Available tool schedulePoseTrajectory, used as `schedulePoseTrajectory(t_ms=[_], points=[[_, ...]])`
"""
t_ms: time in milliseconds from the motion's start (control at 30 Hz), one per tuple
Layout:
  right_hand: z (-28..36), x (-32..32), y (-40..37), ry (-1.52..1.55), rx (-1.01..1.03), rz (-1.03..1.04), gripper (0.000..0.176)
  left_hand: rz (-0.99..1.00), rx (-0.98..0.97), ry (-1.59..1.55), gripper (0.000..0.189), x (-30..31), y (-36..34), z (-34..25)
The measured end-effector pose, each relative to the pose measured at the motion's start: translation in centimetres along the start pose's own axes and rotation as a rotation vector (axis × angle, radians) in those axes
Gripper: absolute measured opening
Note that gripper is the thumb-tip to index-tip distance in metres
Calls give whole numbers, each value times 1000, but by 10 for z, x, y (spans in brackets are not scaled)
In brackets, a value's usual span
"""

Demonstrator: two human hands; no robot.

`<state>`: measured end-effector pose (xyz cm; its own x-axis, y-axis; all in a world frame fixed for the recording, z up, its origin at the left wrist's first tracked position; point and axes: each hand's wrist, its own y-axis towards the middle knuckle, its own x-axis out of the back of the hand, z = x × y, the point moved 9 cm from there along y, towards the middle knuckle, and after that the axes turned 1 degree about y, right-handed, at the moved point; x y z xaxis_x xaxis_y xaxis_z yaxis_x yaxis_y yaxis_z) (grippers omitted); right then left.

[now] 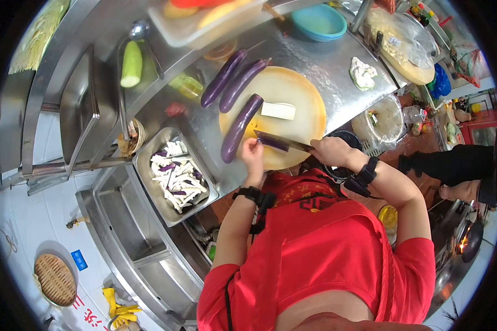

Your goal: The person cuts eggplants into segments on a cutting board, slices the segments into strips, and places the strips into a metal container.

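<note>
The person in the red shirt stands at the steel counter (337,66), both hands over a round yellow cutting board (306,118). The right hand (331,150) is clenched round the handle of a knife (284,143), whose blade runs out from that hand towards the other one. The left hand (253,153) has its fingers curled down onto a short purple eggplant piece (271,144), pinning it to the board right under the blade, so the piece lies between the two hands. Just outside the left hand, nearly touching it, lies a whole eggplant (239,128), half on the board. Beyond the hands, further across the board, rests a pale peeled block (278,110), and past that two more eggplants (233,80) lie side by side. Out from the left wrist sits a metal tray (143,157) of cut white-and-purple strips (176,175).
</note>
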<state>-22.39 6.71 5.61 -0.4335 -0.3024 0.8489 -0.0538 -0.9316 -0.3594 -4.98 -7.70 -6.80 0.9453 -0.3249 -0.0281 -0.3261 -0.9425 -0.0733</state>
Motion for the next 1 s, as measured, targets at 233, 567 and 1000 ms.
schedulePoseTrajectory(t_ms=[233, 567, 1000], points=[[11, -20, 26, 19, 27, -29, 29, 5, -1, 25, 17, 0, -1, -2], [-1, -56, 12, 127, -90, 51, 29, 38, 16, 164, 19, 0, -9, -12], [-28, -59, -6, 77, -133, -80, 26, 234, -590, 860, 28, -3, -40, -60]])
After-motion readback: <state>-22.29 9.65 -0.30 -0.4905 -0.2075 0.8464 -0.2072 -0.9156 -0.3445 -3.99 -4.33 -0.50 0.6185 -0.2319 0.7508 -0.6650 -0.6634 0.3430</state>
